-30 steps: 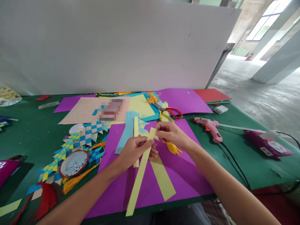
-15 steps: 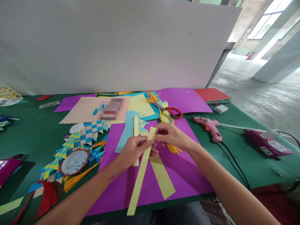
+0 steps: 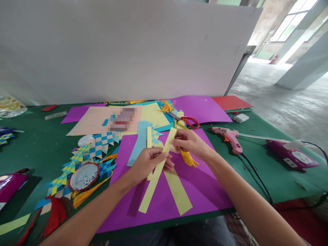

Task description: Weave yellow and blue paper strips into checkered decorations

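A long pale-yellow paper strip (image 3: pixel 156 181) slants between my hands over a purple sheet (image 3: pixel 205 191). My left hand (image 3: pixel 156 160) pinches it near the middle, thumb on top. At the strip's upper end, the fingers of my right hand (image 3: pixel 188 141) are closed on it. Beneath lie a wider yellow strip (image 3: pixel 178 193) and a narrow yellow strip (image 3: pixel 149 136), partly covered by my left hand. A light-blue paper piece (image 3: pixel 139 141) and a zigzag blue-and-yellow woven piece (image 3: pixel 156 136) are just beyond. Red-and-yellow-handled scissors (image 3: pixel 190 122) lie behind my right hand, near a yellow tassel-like item (image 3: pixel 189 159).
Woven checkered fish shapes (image 3: pixel 77 157), a round dish of small black-and-white pieces (image 3: pixel 84 176) and red tassels (image 3: pixel 55 215) lie at left. A pink glue gun (image 3: pixel 230 136) with its cord rests at right. A white board (image 3: pixel 128 51) stands behind the green table (image 3: pixel 261 171).
The yellow strip has shifted upward and away through my left hand, its top end now higher. My right hand has moved slightly up and right with that end.
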{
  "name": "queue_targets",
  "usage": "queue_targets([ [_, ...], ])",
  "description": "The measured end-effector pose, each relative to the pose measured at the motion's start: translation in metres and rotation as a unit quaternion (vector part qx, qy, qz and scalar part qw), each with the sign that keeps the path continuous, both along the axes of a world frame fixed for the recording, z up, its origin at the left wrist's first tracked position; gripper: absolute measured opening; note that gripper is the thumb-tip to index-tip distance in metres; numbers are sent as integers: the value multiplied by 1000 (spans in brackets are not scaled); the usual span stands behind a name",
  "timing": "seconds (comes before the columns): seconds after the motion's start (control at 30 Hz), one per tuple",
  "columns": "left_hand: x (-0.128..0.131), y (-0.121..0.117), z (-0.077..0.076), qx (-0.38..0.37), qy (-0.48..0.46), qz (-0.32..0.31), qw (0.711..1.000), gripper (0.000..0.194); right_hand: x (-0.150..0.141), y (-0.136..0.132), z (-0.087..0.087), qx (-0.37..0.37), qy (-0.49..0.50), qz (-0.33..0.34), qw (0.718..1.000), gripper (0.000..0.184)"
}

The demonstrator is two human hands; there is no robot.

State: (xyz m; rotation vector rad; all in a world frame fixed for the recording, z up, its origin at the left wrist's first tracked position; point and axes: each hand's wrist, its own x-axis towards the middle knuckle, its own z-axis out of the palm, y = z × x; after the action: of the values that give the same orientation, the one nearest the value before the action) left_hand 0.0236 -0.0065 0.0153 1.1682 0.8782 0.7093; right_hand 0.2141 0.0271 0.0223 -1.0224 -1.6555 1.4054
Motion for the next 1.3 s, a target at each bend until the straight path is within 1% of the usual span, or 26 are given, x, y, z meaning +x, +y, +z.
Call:
queue_targets([
  [0.07,0,0,0,-1,-2,0,1000,25,-2,0,-1,-9,-37,43,998,16],
  [0.13,0,0,-1,-4,-1,-1,1000,25,-3,0,-2,-12,-54,67,996,20],
  [0.2,-1,0,-1,-8,4,1,1000,27,-1,1,-2,-12,-41,49,998,23],
  [0.3,-1,0,-2,-6,15,3,1000,28,5,4,0,-7,-5,-2,1000,26],
  [0.37,-2,1,-2,-2,18,-2,1000,28,7,4,2,-6,4,-14,1000,27],
  [0.43,-2,1,-1,-2,14,-2,1000,27,7,3,4,-14,-12,4,1000,26],
  [0.57,-2,1,-1,-10,-1,5,1000,25,4,2,3,-34,-45,73,996,23],
  [0.6,-2,1,-2,-13,-2,5,1000,25,5,2,2,-34,-33,71,996,23],
  [0.63,-2,1,-3,-15,-1,2,1000,25,6,3,1,-32,-13,54,998,23],
  [0.7,-2,1,-5,-16,4,-5,1000,26,11,5,1,-28,28,3,999,23],
  [0.73,-2,1,-5,-13,6,-10,1000,27,13,6,2,-29,34,-13,999,23],
  [0.77,-2,1,-6,-9,6,-12,1000,27,15,7,3,-33,24,-11,999,24],
  [0.8,-2,1,-7,-6,5,-12,1000,27,16,7,4,-37,1,6,999,25],
  [0.87,-1,1,-7,-4,3,-9,1000,29,14,6,4,-42,-46,66,996,27],
  [0.93,-1,0,-6,-3,8,-6,1000,30,10,4,3,-30,-62,101,992,28],
  [1.03,-1,0,-4,-6,12,-7,1000,32,6,3,1,-2,-43,89,995,28],
  [1.1,-1,0,-4,-9,6,-10,1000,32,9,4,0,4,-27,77,997,28],
  [1.27,-3,0,-3,-2,-2,-18,1000,30,23,7,6,0,3,3,1000,25],
  [1.3,-3,0,-3,-1,-4,-18,1000,30,23,6,8,-3,0,-1,1000,25],
])
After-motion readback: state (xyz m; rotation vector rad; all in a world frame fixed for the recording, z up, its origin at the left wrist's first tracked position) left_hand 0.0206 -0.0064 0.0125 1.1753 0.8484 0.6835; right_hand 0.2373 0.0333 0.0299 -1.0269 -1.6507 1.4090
